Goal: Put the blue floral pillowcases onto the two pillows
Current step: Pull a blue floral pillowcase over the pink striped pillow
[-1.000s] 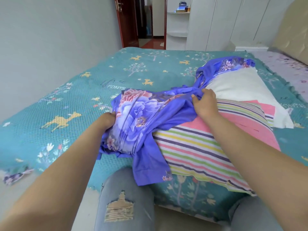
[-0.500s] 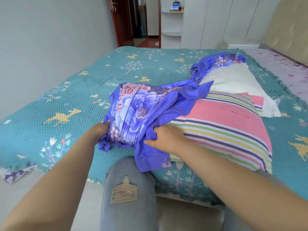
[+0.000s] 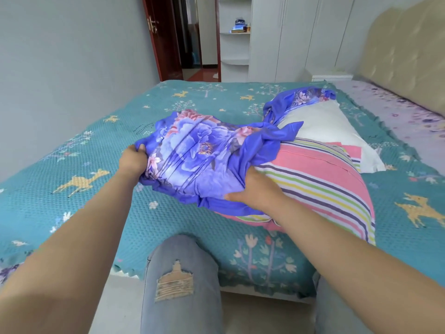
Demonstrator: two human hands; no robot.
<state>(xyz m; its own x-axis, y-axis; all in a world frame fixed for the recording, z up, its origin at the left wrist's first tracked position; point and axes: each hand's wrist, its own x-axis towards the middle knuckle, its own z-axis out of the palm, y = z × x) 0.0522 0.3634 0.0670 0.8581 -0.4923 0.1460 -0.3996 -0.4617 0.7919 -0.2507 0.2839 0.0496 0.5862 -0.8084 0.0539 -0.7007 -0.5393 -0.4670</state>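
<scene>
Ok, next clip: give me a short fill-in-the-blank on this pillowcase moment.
1. Both hands grip the blue floral ____.
2. The left hand holds its bunched far-left end, while the right hand holds it over the ____ pillow.
3. Behind that lies a plain ____ pillow.

Missing words: pillowcase; striped; white

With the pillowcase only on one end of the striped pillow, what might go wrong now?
1. The blue floral pillowcase is bunched over one end of the striped pillow; the folds may jam as it is pulled along.
2. The left hand grips only an edge, so the fabric may slip free.
3. The pillow overhangs the bed's edge by the right hand and might slide off.
</scene>
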